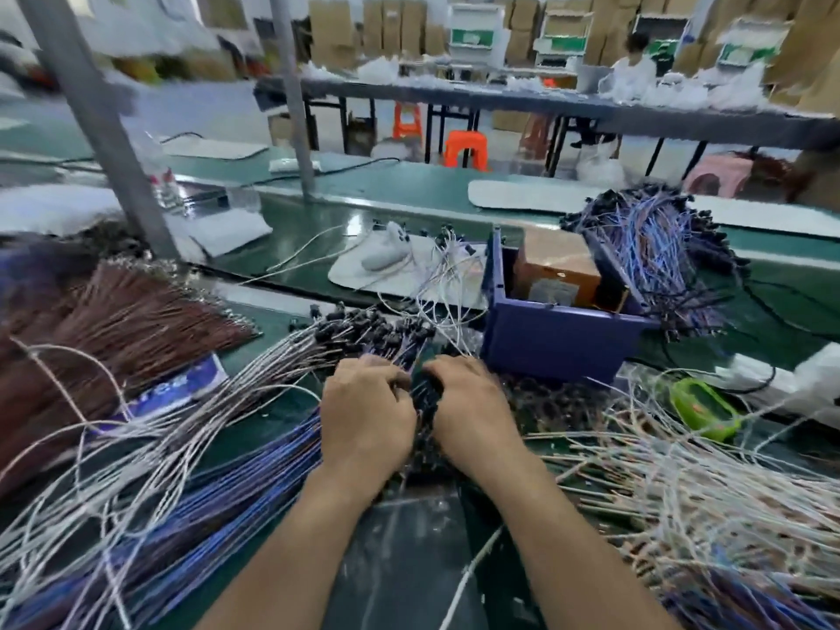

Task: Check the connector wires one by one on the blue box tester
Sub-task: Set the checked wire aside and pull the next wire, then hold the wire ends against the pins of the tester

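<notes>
Left hand [366, 416] and right hand [472, 411] both have fingers curled tight into one clump of connector wires [427, 397] on the table [277, 327], right beside the blue box tester [554, 343].

Head-worn view, forward-down, close over bench [400, 552]
</notes>
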`<state>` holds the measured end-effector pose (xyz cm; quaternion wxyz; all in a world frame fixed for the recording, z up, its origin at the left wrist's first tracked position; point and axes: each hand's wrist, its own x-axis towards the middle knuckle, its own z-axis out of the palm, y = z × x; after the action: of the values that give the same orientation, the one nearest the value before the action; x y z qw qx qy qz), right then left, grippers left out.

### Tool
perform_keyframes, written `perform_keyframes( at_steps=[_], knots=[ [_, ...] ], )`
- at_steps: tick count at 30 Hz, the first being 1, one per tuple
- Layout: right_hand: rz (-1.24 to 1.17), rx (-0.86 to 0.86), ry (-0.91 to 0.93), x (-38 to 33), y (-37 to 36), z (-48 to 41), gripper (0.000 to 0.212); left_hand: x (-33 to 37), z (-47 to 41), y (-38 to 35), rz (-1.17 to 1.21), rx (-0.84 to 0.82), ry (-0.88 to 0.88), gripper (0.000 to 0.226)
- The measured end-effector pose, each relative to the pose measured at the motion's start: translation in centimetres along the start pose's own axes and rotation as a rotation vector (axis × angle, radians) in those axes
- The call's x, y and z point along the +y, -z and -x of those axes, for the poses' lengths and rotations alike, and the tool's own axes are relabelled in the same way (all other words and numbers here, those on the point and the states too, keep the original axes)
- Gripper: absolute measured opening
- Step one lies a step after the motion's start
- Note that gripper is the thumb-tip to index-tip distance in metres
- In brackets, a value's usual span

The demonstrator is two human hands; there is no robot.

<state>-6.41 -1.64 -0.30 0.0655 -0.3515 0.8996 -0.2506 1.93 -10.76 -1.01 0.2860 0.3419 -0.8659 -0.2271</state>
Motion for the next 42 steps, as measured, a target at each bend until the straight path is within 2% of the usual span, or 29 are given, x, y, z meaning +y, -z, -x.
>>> perform_keyframes(
  at_steps=[4,8,13,16,19,22,24,28,30,32,35,38,42],
  knots=[
    [0.037,0.047,0.050,1.3,-0.1,-0.2,0.057,-0.4,-0.4,-0.6,-0.055,-0.002,-0.059,0.017],
    [0.043,0.124,0.004,1.6,0.2,-0.4,0.026,-0.5,-0.3,-0.6,-0.103,0.006,-0.092,0.014],
    [0.012,0.353,0.105,1.2,0.4,0.2,0.015,0.1,-0.2,-0.2,-0.056,0.037,-0.117,0.012],
    [-0.044,0.482,0.186,0.5,1.0,0.8,0.010,0.8,0.2,0.3,0.052,0.034,-0.209,0.024],
    [-0.078,0.435,0.207,0.0,1.9,1.3,0.014,0.8,0.2,0.6,0.133,0.051,-0.231,0.023],
    [-0.150,0.310,0.158,-1.0,3.2,1.8,0.021,0.5,-0.2,0.7,0.274,-0.003,-0.111,0.025],
    [-0.269,0.286,0.148,-1.3,4.9,2.1,0.019,0.5,-0.3,0.7,0.410,-0.058,-0.063,0.026],
    [-0.675,0.233,0.164,-0.4,8.4,3.7,0.024,1.1,-0.2,1.6,0.650,-0.105,-0.102,0.027],
    [-0.904,0.190,0.157,0.2,8.6,4.8,0.030,1.5,0.0,1.8,0.761,-0.146,-0.096,0.024],
    [-1.041,0.171,0.110,0.7,7.6,5.7,0.027,2.2,0.5,1.9,0.847,-0.214,-0.107,0.022],
    [-1.130,0.239,0.046,1.3,6.1,6.5,0.008,2.8,1.4,1.6,0.834,-0.290,-0.163,0.021],
    [-1.194,0.371,-0.013,1.8,5.6,6.8,0.015,2.7,1.5,1.5,0.791,-0.356,-0.137,0.016],
    [-1.330,0.541,-0.151,3.1,6.7,6.7,0.020,2.5,1.2,1.9,0.703,-0.462,-0.107,0.029]
  ],
)
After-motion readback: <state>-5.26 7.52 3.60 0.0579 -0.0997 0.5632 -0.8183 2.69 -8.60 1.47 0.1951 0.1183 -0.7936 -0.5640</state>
